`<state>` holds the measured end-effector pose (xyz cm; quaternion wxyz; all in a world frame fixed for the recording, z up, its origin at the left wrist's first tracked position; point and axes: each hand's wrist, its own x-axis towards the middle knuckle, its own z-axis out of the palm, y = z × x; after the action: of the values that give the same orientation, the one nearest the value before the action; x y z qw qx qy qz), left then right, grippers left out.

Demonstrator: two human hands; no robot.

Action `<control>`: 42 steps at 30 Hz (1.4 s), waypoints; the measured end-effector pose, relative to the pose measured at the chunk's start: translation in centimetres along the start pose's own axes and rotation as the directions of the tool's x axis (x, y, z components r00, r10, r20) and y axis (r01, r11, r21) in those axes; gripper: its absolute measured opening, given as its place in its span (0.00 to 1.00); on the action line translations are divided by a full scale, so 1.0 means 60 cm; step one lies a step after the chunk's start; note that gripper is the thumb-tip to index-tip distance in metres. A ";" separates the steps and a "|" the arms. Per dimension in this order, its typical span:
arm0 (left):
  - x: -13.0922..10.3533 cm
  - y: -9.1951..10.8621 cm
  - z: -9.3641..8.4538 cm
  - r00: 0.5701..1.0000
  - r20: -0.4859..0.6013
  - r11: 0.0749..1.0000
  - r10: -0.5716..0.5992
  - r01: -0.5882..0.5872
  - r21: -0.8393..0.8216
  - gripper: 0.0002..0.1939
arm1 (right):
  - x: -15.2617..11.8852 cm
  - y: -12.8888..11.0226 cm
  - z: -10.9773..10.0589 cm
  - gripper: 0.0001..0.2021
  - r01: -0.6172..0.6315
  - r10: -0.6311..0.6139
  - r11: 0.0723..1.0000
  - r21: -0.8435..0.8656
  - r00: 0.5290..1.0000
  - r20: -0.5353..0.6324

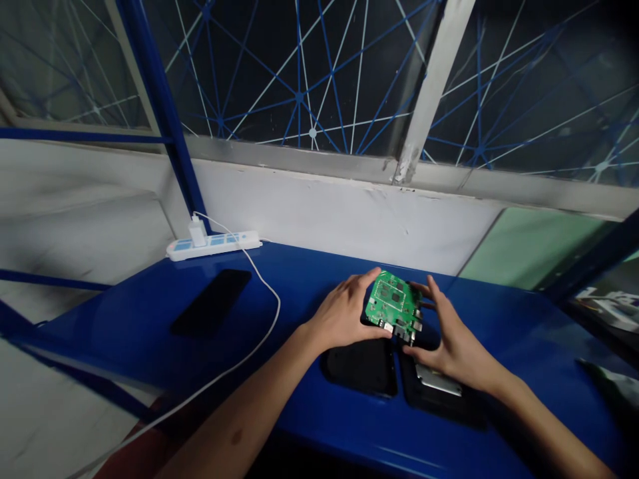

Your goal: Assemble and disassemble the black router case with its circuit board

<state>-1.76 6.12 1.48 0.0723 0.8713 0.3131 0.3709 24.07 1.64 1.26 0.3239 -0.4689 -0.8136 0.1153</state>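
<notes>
A green circuit board (391,299) is held tilted above the blue table, its chip side toward me and metal connectors along its lower and right edges. My left hand (344,309) grips the board's left side, thumb along the lower edge and index finger at the top corner. At the right side, my right hand (452,339) closes around the edge, with its thumb at the lower corner and some fingers behind; one finger stands up free. Beneath the hands lie a black plastic casing half (362,368) and a second black casing part (439,402) with a silver metal plate (439,381) on it.
A dark flat phone-like object (212,303) lies on the blue table (294,279) at the left. Behind it, a white power strip (219,243) holds a white charger (198,231), whose white cable (273,313) runs forward across the table. A green panel (519,246) leans at the back right.
</notes>
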 end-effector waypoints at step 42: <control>0.001 -0.001 -0.003 0.995 0.077 0.997 0.069 -0.068 -0.021 0.62 | 0.005 -0.008 -0.014 0.46 0.120 -0.119 0.968 -0.220 0.993 0.020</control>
<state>-1.89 6.20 1.62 0.0798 0.8947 0.2765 0.3417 24.16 1.52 2.27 0.2736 -0.4517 -0.8491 0.0062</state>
